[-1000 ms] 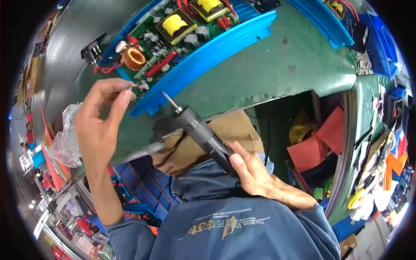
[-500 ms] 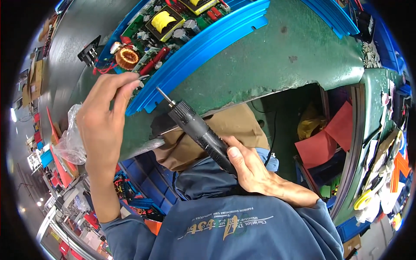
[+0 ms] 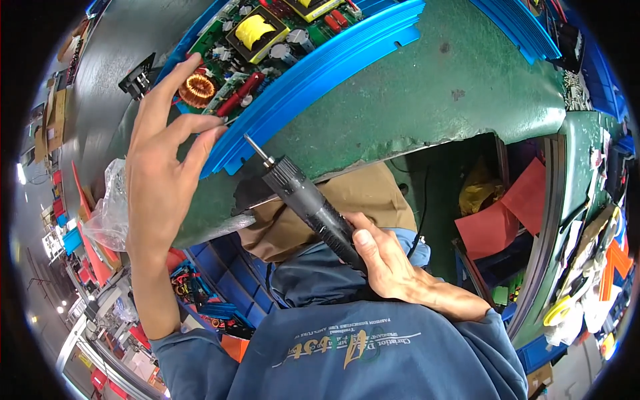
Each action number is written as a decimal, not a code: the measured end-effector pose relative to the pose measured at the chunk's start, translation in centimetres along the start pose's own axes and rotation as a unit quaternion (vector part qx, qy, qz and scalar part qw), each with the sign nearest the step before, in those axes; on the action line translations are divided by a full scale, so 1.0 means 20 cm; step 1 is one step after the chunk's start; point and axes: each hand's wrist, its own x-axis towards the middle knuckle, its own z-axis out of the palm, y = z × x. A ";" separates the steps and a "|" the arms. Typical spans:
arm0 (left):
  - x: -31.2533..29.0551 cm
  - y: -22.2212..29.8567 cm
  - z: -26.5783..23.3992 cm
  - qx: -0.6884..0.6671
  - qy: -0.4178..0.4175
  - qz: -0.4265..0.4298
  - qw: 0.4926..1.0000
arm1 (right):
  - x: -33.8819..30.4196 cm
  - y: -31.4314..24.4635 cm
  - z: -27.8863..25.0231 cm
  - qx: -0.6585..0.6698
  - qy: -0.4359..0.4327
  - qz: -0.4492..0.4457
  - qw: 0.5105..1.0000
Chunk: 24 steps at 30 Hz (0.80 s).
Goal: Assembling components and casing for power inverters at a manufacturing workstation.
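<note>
Black ribbed screwdriver (image 3: 308, 204) clamped in right hand (image 3: 388, 268); left hand (image 3: 160, 170) at grooved blue casing (image 3: 327, 72), grip unclear.

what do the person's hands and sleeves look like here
The left hand and right hand are bare, with no gloves, rings or wristbands showing. The left sleeve and right sleeve are dull greyish blue and loose, ending around elbow level; no markings or cables show on them.

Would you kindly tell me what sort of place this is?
Probably an electronics assembly workshop: a circuit board sits in a blue housing on a green workbench, and a black screwdriver-like tool is held nearby.
</note>
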 end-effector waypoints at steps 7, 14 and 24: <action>0.03 -0.03 0.02 -0.025 -0.006 -0.006 1.000 | 0.02 -0.06 -0.05 0.049 -0.068 0.087 0.993; 0.01 -0.09 0.00 -0.082 0.017 0.045 0.995 | 0.03 -0.08 -0.01 0.312 -0.148 0.188 0.919; 0.00 -0.12 0.02 -0.153 0.012 0.045 0.987 | 0.02 -0.05 -0.04 0.403 -0.205 0.211 0.867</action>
